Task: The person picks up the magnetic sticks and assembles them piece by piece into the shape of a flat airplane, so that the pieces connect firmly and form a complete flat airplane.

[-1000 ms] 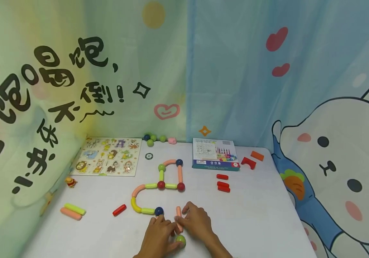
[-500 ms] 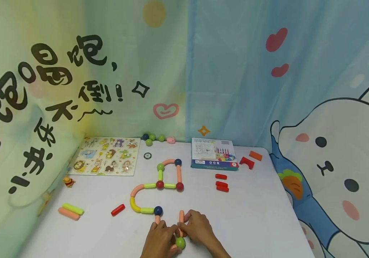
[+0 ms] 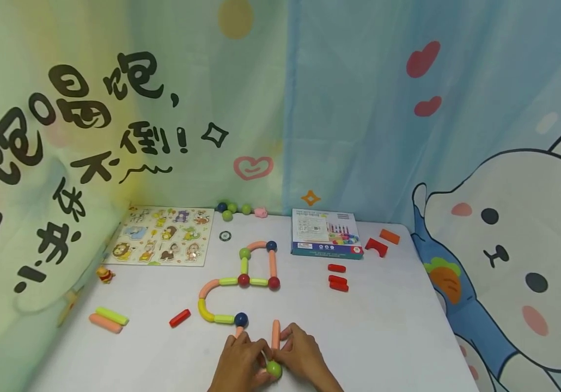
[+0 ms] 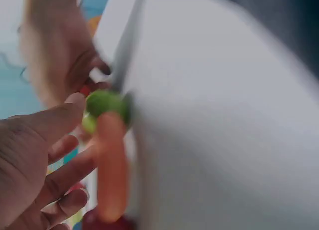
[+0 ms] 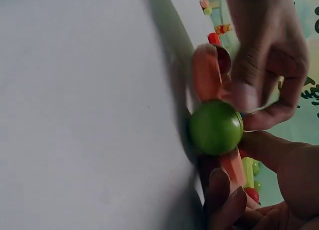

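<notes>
Green ball (image 3: 274, 369) sits at the near side of the white bench (image 3: 383, 326), between your two hands. Your left hand (image 3: 241, 362) has its fingers clamped on it, probably so it can't roll. Your right hand (image 3: 301, 354) has its fingers pinched round the straight orange rod (image 3: 276, 333), low down, near the ball; that grip likely gives you control of the end. Rod points away from you, and its near end seems to meet the ball; fingertips hide part of the join. Left wrist view: another orange piece (image 4: 111, 175) runs from the ball to a dark red ball (image 4: 105, 221), mostly covered by your left hand in the head view.

Balls look round, smooth, glossy, plastic-like; rods duller, elongated. Beyond your left hand, a navy ball (image 3: 241, 319) joins a yellow-green rod (image 3: 224, 319) and a curved yellow piece (image 3: 205, 311), bent like an elbow.
</notes>
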A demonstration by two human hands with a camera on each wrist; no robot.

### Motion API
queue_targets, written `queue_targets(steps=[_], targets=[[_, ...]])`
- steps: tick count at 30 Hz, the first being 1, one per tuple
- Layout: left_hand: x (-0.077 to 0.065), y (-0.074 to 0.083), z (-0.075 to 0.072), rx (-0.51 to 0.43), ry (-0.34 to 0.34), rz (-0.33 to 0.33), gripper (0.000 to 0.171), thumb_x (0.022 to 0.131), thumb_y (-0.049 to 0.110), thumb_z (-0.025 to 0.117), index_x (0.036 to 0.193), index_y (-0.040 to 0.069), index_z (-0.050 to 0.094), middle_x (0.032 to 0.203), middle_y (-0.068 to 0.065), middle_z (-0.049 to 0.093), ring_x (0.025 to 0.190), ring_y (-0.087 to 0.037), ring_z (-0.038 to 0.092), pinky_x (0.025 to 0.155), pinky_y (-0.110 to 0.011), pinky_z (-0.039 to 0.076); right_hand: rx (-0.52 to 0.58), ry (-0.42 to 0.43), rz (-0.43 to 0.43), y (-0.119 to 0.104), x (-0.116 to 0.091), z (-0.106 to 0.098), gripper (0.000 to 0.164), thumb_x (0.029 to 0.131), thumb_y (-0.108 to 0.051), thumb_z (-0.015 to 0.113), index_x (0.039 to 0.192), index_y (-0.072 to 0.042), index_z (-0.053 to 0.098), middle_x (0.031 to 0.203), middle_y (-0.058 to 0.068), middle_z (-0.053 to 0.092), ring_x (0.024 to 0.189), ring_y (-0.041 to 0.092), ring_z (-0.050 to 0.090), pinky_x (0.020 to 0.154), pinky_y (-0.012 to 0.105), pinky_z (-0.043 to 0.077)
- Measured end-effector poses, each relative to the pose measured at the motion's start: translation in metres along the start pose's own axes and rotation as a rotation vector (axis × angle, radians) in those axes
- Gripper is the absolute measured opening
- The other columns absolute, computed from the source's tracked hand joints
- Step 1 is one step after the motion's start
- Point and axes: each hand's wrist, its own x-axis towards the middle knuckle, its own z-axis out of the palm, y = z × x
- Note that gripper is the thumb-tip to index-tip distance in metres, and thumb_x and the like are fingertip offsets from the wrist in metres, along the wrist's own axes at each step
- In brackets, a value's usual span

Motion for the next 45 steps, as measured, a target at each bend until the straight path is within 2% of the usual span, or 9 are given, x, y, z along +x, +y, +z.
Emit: queue_targets(steps=[5, 9, 12, 16, 20, 25, 28, 34, 45], targets=[[0.025, -0.019, -0.028, -0.023, 0.173, -0.063, 0.026, 0.081, 0.043, 0.091, 0.093, 0.028, 0.073, 0.075, 0.022, 0.064, 0.078, -0.002, 0.044, 0.076, -0.030, 0.034, 0.046, 0.027, -0.045, 0.004, -0.005, 0.004, 0.041, 0.087, -0.027, 0.086, 0.113, -0.008, 0.060, 0.075, -0.005, 0.067, 0.067, 0.010, 0.057, 0.063, 0.026, 0.041], [0.065, -0.043, -0.058, -0.042, 0.299, -0.137, 0.024, 0.083, 0.031, 0.092, 0.099, 0.023, 0.076, 0.078, 0.013, 0.070, 0.080, -0.009, 0.047, 0.079, -0.035, 0.036, 0.061, 0.036, -0.004, 0.003, -0.007, 0.006, 0.045, 0.089, -0.027, 0.085, 0.121, -0.009, 0.058, 0.078, -0.005, 0.066, 0.069, 0.011, 0.057, 0.065, 0.027, 0.042], [0.098, -0.066, -0.075, -0.067, 0.373, -0.150, 0.027, 0.084, 0.025, 0.091, 0.106, 0.018, 0.076, 0.086, 0.002, 0.077, 0.084, -0.018, 0.054, 0.080, -0.039, 0.036, 0.076, 0.017, 0.016, 0.004, -0.009, 0.004, 0.050, 0.088, -0.028, 0.087, 0.127, -0.013, 0.059, 0.083, -0.005, 0.066, 0.069, 0.014, 0.057, 0.062, 0.027, 0.043], [0.141, -0.093, -0.091, -0.060, 0.409, -0.170, 0.035, 0.087, 0.022, 0.087, 0.117, 0.011, 0.073, 0.101, -0.010, 0.080, 0.095, -0.031, 0.061, 0.082, -0.045, 0.038, 0.110, -0.051, -0.041, 0.009, -0.015, 0.001, 0.047, 0.085, -0.026, 0.090, 0.124, -0.019, 0.065, 0.094, -0.001, 0.064, 0.070, 0.013, 0.056, 0.060, 0.024, 0.045], [0.179, -0.115, -0.104, -0.044, 0.367, -0.218, 0.045, 0.093, 0.023, 0.081, 0.133, 0.006, 0.066, 0.121, -0.017, 0.076, 0.112, -0.041, 0.062, 0.093, -0.057, 0.042, 0.168, -0.122, -0.135, 0.016, -0.021, 0.000, 0.033, 0.086, -0.022, 0.089, 0.114, -0.018, 0.072, 0.100, 0.002, 0.063, 0.074, 0.011, 0.056, 0.064, 0.022, 0.047], [0.213, -0.133, -0.113, -0.043, 0.218, -0.288, 0.060, 0.101, 0.020, 0.069, 0.154, 0.003, 0.048, 0.153, -0.025, 0.056, 0.139, -0.048, 0.050, 0.107, -0.069, 0.040, 0.205, -0.147, -0.183, 0.021, -0.025, -0.002, 0.024, 0.087, -0.021, 0.087, 0.108, -0.016, 0.076, 0.100, 0.000, 0.066, 0.075, 0.009, 0.056, 0.067, 0.021, 0.047], [0.228, -0.137, -0.115, -0.030, 0.131, -0.309, 0.065, 0.102, 0.016, 0.064, 0.161, 0.003, 0.039, 0.161, -0.027, 0.047, 0.146, -0.051, 0.045, 0.114, -0.072, 0.036, 0.202, -0.148, -0.186, 0.023, -0.028, -0.003, 0.024, 0.088, -0.022, 0.086, 0.108, -0.014, 0.076, 0.099, 0.000, 0.065, 0.075, 0.009, 0.056, 0.068, 0.021, 0.048], [0.243, -0.140, -0.114, 0.020, 0.024, -0.344, 0.065, 0.105, 0.013, 0.059, 0.164, 0.004, 0.032, 0.161, -0.027, 0.046, 0.147, -0.051, 0.043, 0.120, -0.069, 0.032, 0.226, -0.172, -0.145, 0.025, -0.030, -0.004, 0.024, 0.090, -0.020, 0.085, 0.110, -0.014, 0.075, 0.097, -0.001, 0.065, 0.075, 0.008, 0.056, 0.068, 0.021, 0.048], [0.252, -0.148, -0.118, 0.030, 0.003, -0.304, 0.062, 0.104, 0.006, 0.056, 0.162, 0.003, 0.035, 0.165, -0.026, 0.041, 0.150, -0.051, 0.040, 0.119, -0.068, 0.035, 0.235, -0.177, -0.109, 0.021, -0.027, -0.003, 0.023, 0.089, -0.015, 0.085, 0.110, -0.013, 0.075, 0.097, 0.000, 0.065, 0.076, 0.012, 0.058, 0.069, 0.022, 0.048]])
